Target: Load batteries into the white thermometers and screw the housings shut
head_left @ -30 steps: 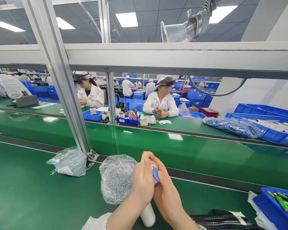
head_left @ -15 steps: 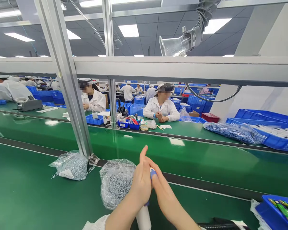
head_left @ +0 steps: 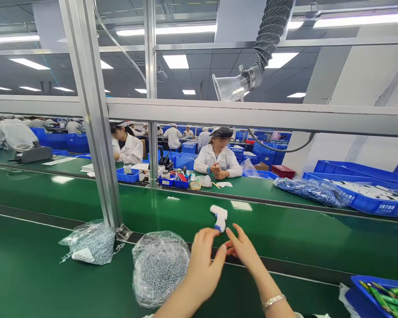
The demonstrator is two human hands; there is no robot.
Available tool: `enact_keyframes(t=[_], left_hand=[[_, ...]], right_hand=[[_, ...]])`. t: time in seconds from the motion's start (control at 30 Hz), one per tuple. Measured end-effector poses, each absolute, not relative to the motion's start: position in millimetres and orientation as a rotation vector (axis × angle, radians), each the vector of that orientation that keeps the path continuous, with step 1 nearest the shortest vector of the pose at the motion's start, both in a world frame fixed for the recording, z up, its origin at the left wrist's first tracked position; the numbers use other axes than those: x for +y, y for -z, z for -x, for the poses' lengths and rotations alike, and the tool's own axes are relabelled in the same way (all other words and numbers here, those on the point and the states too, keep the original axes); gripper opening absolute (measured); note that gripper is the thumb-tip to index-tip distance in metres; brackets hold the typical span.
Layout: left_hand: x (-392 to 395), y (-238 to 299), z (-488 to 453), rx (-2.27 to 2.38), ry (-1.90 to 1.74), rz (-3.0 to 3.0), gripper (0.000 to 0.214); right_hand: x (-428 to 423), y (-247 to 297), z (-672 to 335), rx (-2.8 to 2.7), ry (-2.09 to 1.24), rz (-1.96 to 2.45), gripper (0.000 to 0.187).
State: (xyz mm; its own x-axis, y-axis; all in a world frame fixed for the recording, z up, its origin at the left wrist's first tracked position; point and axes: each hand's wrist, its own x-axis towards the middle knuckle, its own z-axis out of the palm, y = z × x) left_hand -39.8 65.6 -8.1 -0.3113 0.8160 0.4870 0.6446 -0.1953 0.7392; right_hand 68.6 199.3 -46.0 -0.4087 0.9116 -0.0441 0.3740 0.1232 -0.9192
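Note:
A white pistol-shaped device with a blue end (head_left: 219, 217) lies on the green conveyor belt (head_left: 285, 238) just beyond my fingertips. My left hand (head_left: 204, 265) hovers below it with fingers loosely curled and apart, holding nothing. My right hand (head_left: 245, 251) is beside it, fingers stretched toward the device, also empty; a bracelet shows on its wrist. Both hands are apart from the device.
Two clear bags of small grey parts (head_left: 161, 269) (head_left: 89, 243) rest on the near table by an aluminium post (head_left: 96, 132). A blue bin with green parts (head_left: 381, 291) sits at the lower right. Seated workers in white coats (head_left: 217, 157) face me across the belt. An extraction hose (head_left: 239, 84) hangs overhead.
Both hands held the white device close together before; now it lies on the belt and the hands have opened and drawn apart from it. The view has tilted upward.

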Motion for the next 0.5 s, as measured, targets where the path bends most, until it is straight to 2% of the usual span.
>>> enact_keyframes(t=[0.13,0.2,0.33,0.43,0.5], left_hand=[[77,62,-1,1.855,-0.836,-2.186,0.015],[76,90,-27,1.810,-0.635,-2.253,0.012],[40,111,-69,1.588,-0.635,-2.645,0.029],[11,96,-76,1.203,-0.645,-2.781,0.051],[3,86,-75,1.105,-0.551,-2.691,0.059]], right_hand=[[184,35,-64,-1.986,-1.202,1.118,0.027],[168,9,-72,-1.959,-1.118,1.038,0.028],[121,-57,-113,-1.779,-0.975,0.942,0.050],[85,-92,-150,-1.546,-0.669,0.626,0.048],[65,-101,-177,-1.510,-0.521,0.607,0.048]])
